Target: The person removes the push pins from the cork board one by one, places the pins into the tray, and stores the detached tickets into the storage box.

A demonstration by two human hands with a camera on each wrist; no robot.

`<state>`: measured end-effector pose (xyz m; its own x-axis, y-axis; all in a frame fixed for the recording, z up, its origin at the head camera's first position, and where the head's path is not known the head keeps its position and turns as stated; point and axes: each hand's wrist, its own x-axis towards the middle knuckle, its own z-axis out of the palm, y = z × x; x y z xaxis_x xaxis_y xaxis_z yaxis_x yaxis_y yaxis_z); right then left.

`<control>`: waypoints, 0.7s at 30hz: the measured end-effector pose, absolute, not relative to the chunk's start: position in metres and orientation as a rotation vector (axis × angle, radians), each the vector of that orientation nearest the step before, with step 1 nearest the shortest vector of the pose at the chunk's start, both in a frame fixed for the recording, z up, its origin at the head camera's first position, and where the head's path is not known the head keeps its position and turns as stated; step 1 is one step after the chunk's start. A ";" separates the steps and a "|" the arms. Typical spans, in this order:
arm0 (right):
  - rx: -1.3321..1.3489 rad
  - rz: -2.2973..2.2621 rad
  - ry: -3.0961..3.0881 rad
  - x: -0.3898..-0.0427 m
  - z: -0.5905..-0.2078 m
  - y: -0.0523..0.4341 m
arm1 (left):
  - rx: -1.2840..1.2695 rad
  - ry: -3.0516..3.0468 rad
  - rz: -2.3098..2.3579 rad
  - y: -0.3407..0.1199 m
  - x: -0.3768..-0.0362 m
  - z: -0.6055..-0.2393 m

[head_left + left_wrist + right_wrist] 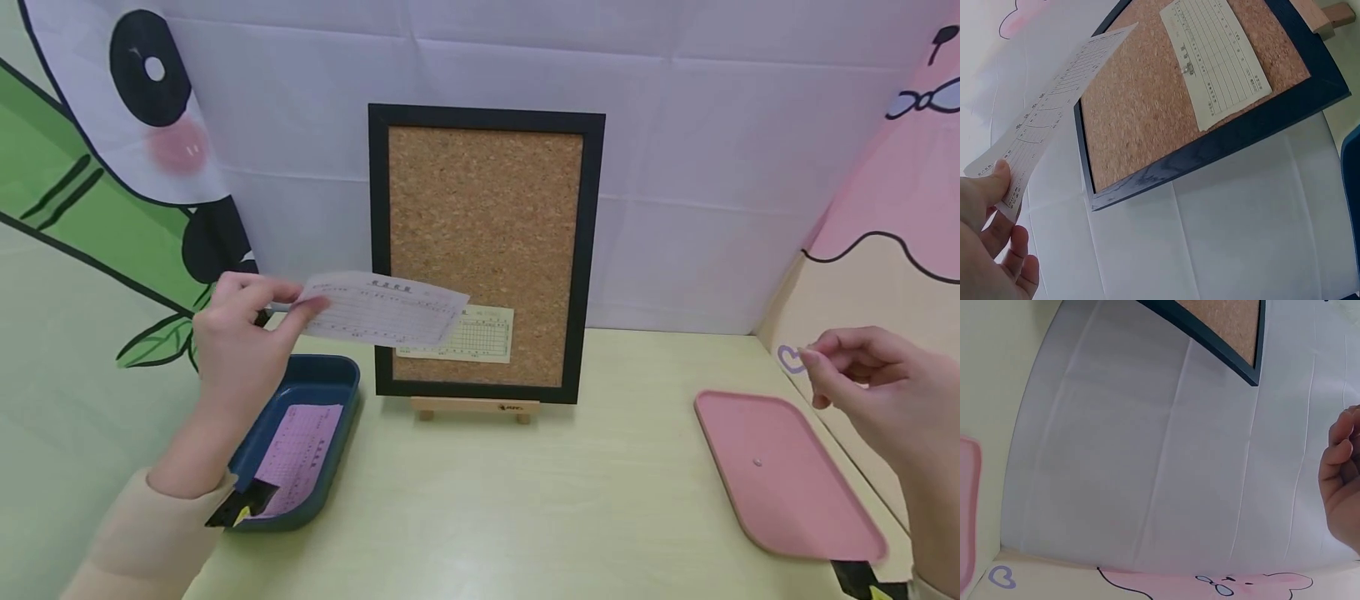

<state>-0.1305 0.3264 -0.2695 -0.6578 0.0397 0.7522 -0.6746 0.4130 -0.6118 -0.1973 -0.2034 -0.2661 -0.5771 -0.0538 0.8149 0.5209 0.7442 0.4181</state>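
My left hand point(303, 307) pinches the left end of a white printed slip point(382, 308) and holds it in the air in front of the lower left of a black-framed cork board point(487, 217). A yellowish slip point(480, 337) is pinned low on the board. In the left wrist view my thumb lies on the white slip point(1060, 100), with the cork board point(1141, 106) and the yellowish slip point(1216, 59) beyond it. My right hand point(813, 367) hovers above a pink tray point(795, 500), thumb and fingertips curled together; nothing shows between them.
The board stands on a small wooden easel point(474, 407) against a white cloth backdrop. A dark blue tray point(330, 371) at the left holds a pink slip point(300, 454). A tiny pin point(757, 461) lies in the pink tray. The tabletop is pale yellow-green.
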 end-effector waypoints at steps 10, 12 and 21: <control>0.758 1.559 -1.870 -0.131 -0.292 0.356 | -0.359 -2.035 -0.734 -0.235 -0.188 -0.268; 0.756 1.609 -1.861 -0.130 -0.296 0.359 | -0.345 -2.037 -0.721 -0.241 -0.188 -0.269; 0.687 1.615 -1.967 -0.128 -0.319 0.375 | -0.324 -2.070 -0.672 -0.267 -0.183 -0.275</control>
